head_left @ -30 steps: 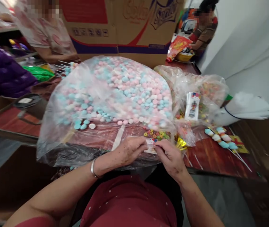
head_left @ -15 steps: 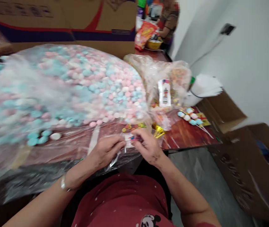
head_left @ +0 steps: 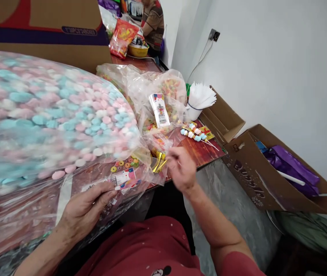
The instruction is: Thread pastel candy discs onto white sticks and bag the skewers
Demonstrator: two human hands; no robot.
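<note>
A small clear plastic bag with a colourful print [head_left: 129,179] is pinched between thumb and fingers of my left hand [head_left: 87,207], near the table's front edge. My right hand [head_left: 183,170] is apart from it, just right of a bundle of gold twist ties [head_left: 159,162]. Its fingers are curled together and slightly blurred; what they hold, if anything, I cannot make out. Several ring-shaped cereal pieces [head_left: 126,164] lie behind the printed bag. Farther right, marshmallow skewers [head_left: 193,132] rest on the table.
A huge clear bag of pastel marshmallows [head_left: 66,111] covers the left side. Behind the ties are bags of cereal rings [head_left: 170,86], a stack of printed bags [head_left: 160,110] and a cup of white sticks [head_left: 194,111]. Cardboard boxes [head_left: 245,180] stand right. Another person [head_left: 153,25] is at the back.
My hands, together at a small printed piece before, are now apart. The right moved towards the gold ties; the left keeps the bag. The view has turned to the right.
</note>
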